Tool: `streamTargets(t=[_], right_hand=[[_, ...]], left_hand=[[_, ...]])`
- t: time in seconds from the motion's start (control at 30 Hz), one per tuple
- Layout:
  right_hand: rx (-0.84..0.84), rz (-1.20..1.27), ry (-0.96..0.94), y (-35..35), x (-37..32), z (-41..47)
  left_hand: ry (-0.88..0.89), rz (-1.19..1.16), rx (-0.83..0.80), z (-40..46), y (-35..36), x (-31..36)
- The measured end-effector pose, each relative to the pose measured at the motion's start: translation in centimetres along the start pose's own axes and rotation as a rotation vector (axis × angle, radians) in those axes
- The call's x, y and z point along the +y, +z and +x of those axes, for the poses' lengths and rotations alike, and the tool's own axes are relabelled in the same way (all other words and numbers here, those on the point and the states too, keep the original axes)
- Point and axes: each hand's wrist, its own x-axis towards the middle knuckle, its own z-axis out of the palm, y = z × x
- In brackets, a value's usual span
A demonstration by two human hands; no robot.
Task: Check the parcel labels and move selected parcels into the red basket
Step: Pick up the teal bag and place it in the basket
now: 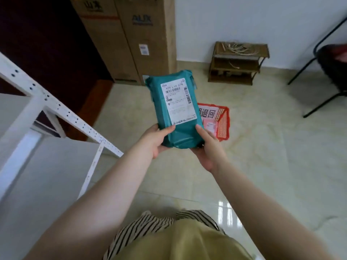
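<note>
Teal parcel (173, 109) held upright above floor, long axis pointing away, white label (178, 102) facing up, gripped at near end by left hand (156, 140) and right hand (208, 147), red basket (223, 121) just behind on floor

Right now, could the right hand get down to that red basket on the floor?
Probably not as it is. The right hand grips the teal parcel together with the left hand, and the red basket sits on the floor beyond and below. The floor between looks bare, so bending down should do.
</note>
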Motion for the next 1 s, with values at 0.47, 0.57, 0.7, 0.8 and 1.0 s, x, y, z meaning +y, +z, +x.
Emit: streamTargets(t=[0.47,0.57,0.7,0.8,1.0], right_hand=[[0.208,-0.170,-0.008,-5.7,-9.9,9.8],[0.230,-0.179,-0.004,-5.6,-12.7,13.7],[0.292,-0.128,-0.031,-5.7,-16.3,18.9],[0.315,-0.069,-0.050,-5.9,-18.8,22.5],[0.415,-0.056,-0.027,-8.2,-22.7,31.6]], left_hand=[[-0.040,0.107,-0.165,11.3,11.6,5.3],[-0.085,0.135,-0.179,15.2,14.0,8.0],[-0.133,0.159,-0.195,19.9,17.1,11.5],[-0.103,0.137,-0.232,23.2,19.6,13.7],[-0.087,0.130,-0.112,31.2,25.5,14.9]])
